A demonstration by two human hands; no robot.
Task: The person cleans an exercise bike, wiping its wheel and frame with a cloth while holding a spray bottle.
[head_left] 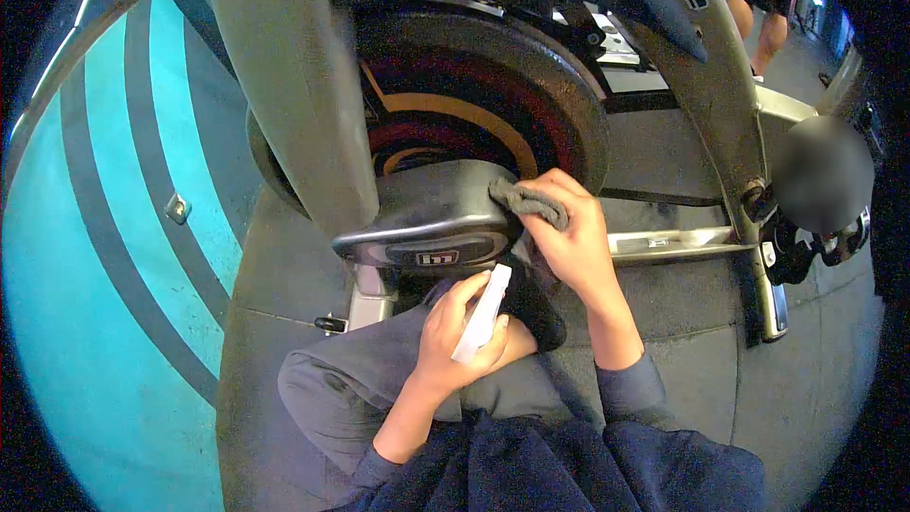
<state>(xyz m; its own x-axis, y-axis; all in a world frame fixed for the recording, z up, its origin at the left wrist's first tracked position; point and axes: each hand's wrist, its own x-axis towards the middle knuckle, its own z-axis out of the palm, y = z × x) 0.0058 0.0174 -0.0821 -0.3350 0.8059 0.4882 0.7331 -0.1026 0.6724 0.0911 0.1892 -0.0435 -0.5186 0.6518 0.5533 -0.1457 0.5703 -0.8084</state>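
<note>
My right hand (573, 242) pinches a folded dark grey cloth (529, 204) and presses it to the right end of the rounded grey cover (427, 204) low on an exercise bike. Below that cover, my left hand (450, 332) is wrapped around what looks like a white spray bottle (483, 315). Only its long white top shows; the rest is hidden by the hand. The narrow end points up towards the cover, apart from it. Behind the cover sits a large dark wheel (464, 66) with an orange stripe.
The bike's thick grey frame post (294, 85) rises on the left, and a sloping frame arm (706, 85) stands right. A metal floor bar (673, 243) runs between. My bent knee (332, 379) is close below. A teal striped wall (104, 256) lies left; another person's legs (768, 33) show far right.
</note>
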